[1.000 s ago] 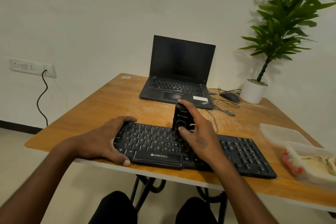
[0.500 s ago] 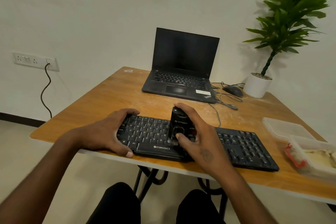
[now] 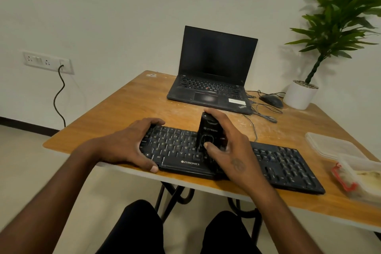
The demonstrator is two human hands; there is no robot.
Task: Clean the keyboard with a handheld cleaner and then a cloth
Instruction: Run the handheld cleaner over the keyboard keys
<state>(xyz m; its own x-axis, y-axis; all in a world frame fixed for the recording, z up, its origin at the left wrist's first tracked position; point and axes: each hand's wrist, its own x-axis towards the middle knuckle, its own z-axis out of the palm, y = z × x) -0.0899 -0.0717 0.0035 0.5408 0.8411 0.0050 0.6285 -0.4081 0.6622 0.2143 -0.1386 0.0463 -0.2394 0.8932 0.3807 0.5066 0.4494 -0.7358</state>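
A black keyboard (image 3: 284,163) lies along the near edge of the wooden table (image 3: 127,107). My left hand (image 3: 132,146) grips its left end, fingers over the back edge and thumb on the front edge. My right hand (image 3: 228,150) holds a black handheld cleaner (image 3: 208,130) upright on the keys near the keyboard's middle, thumb on its front. A pale cloth (image 3: 369,177) lies in a clear container at the right edge.
An open black laptop (image 3: 212,88) sits at the back, with a mouse (image 3: 271,100), loose cables (image 3: 263,115) and a white-potted plant (image 3: 301,94) to its right. A clear lid (image 3: 329,144) lies by the container (image 3: 354,165). A wall socket (image 3: 47,62) is at left.
The cleaner in my right hand has slid slightly left along the keys. My left hand keeps its grip on the keyboard's left end. The camera has tilted a little.
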